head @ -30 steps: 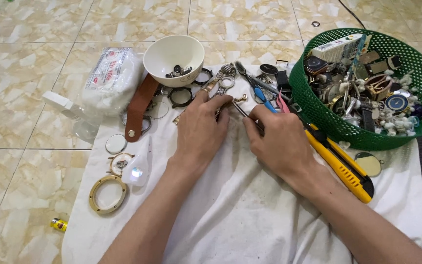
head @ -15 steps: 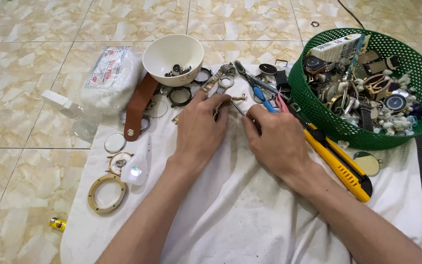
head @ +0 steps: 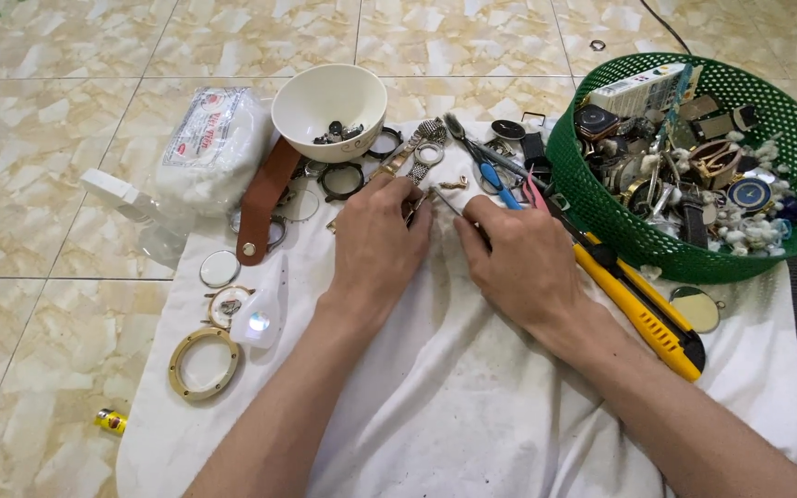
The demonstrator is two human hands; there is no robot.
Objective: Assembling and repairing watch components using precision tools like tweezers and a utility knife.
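My left hand lies palm down on a white cloth, its fingertips pinched on a small metal watch part. My right hand sits beside it and holds a thin metal tool whose tip points at that part. A small gold piece lies just beyond the fingers. A metal watch bracelet and blue-handled pliers rest a little farther away.
A white bowl with small parts stands at the back. A green basket full of watch pieces is at the right. A yellow utility knife, a brown leather strap, a gold ring bezel and a cotton bag lie around.
Both hands stay in place over the small part. Only the fingers have shifted slightly.
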